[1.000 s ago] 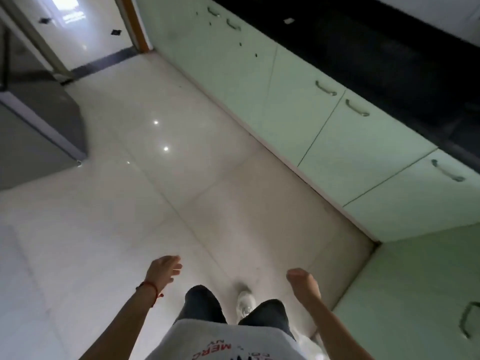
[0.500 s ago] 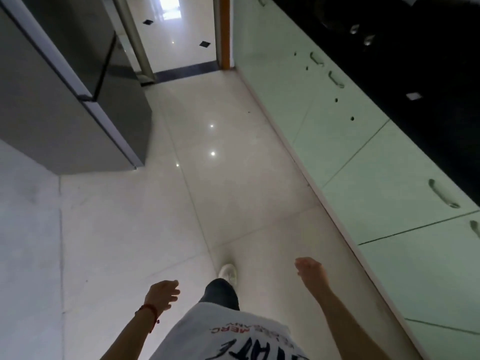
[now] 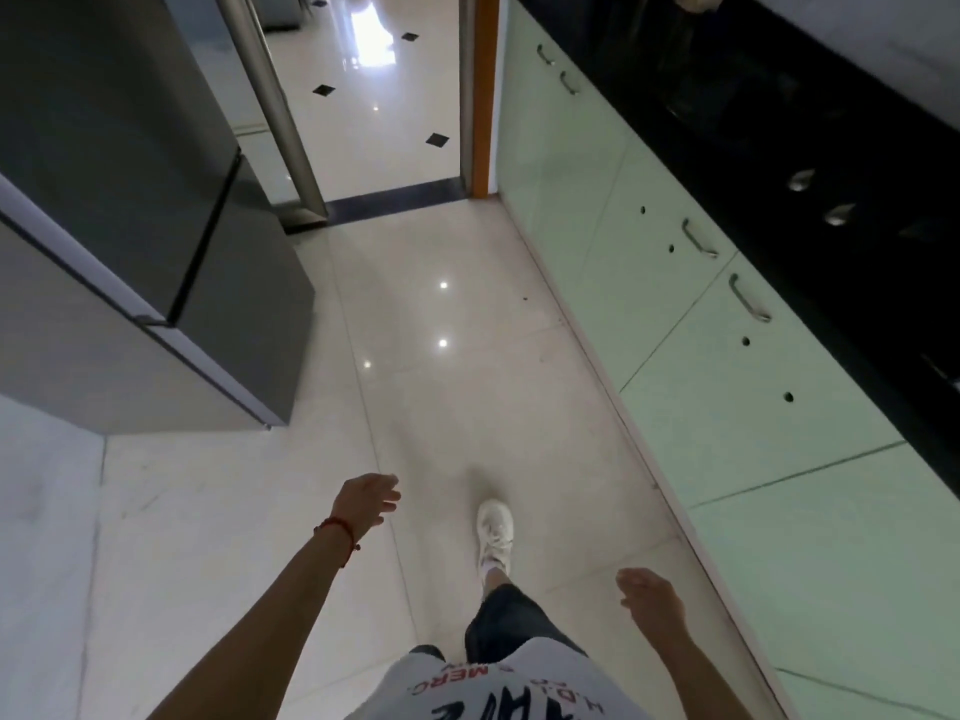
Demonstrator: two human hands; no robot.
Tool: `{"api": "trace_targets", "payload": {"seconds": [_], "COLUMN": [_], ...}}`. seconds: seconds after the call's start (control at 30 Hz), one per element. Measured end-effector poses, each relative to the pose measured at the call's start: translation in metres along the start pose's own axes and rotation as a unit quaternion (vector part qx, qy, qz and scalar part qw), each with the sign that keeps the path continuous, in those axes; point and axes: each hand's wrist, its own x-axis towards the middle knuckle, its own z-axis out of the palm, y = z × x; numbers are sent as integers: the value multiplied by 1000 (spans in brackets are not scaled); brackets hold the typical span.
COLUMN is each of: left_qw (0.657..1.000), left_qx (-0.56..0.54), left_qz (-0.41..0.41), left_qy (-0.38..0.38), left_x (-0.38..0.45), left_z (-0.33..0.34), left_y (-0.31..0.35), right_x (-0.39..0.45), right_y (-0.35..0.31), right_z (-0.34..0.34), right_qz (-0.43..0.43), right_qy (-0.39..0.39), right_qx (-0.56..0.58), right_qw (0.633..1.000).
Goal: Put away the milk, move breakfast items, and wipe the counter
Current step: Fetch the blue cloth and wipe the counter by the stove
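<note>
My left hand (image 3: 367, 500) hangs over the pale floor tiles with loosely curled fingers and holds nothing; a red thread sits on its wrist. My right hand (image 3: 650, 595) swings low near the cabinet fronts, relaxed and empty. The black counter (image 3: 810, 163) runs along the right side; two small shiny items (image 3: 821, 200) lie on it. A grey fridge (image 3: 130, 210) stands at the left with its doors closed. No milk or cloth shows in this view.
Pale green cabinet doors (image 3: 691, 324) with metal handles line the right below the counter. A doorway (image 3: 379, 106) with an orange frame opens ahead onto another tiled room. My white shoe (image 3: 494, 532) steps on the glossy floor between fridge and cabinets.
The view has turned left and forward along the aisle; the fridge and doorway have come closer. My left hand swung forward, my right hand dropped back. Both stayed empty.
</note>
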Motion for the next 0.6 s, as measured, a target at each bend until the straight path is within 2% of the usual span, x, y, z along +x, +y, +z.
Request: {"api": "trace_targets", "payload": {"seconds": [0.17, 0.3, 0.6], "left_qw": [999, 998, 993], "left_qx": [-11, -17, -54], "left_qz": [-38, -41, -63], "left_qy": [25, 44, 82], "left_x": [66, 115, 251], "left_z": [1, -6, -40], "left_y": [67, 124, 237], "right_x": [81, 133, 238], "right_y": [-112, -228, -476], "right_z": [-6, -10, 6], "right_qz": [-39, -84, -177], "right_qy": [-8, -36, -42], "right_qx": [-36, -59, -24], "right_qw": [999, 994, 983]}}
